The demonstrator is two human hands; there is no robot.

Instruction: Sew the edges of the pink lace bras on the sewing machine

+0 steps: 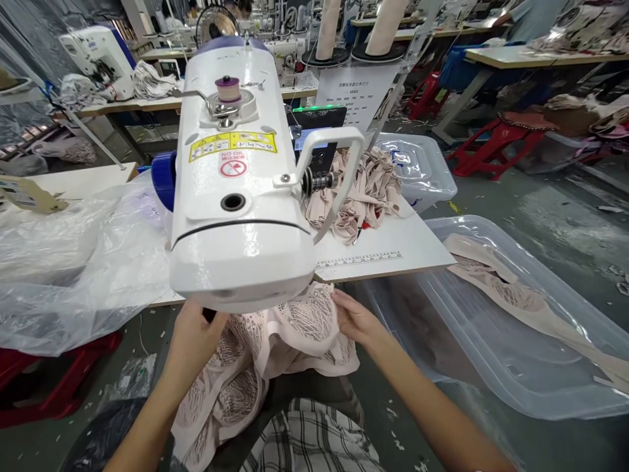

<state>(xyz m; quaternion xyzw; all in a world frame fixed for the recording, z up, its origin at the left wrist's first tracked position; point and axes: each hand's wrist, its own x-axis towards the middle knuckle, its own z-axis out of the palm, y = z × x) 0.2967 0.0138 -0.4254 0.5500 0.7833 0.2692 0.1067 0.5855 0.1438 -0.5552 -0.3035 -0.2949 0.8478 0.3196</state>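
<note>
Beige lace fabric (307, 321), shaped like bra cups, hangs below the front end of a white sewing machine (240, 255) and drapes down over the lap. My left hand (199, 331) is closed on its upper left edge, with the fingertips partly hidden under the machine head. At the right edge of the same fabric, my right hand (354, 318) pinches the lace between thumb and fingers. The part of the fabric under the machine head is hidden from view.
Beige straps lie piled (363, 190) on the white table (388, 246). A clear plastic bin (496, 367) with beige lace pieces stands at the right. Plastic sheeting (88, 255) covers the left tabletop. Red stools (501, 141) and other sewing machines stand farther back.
</note>
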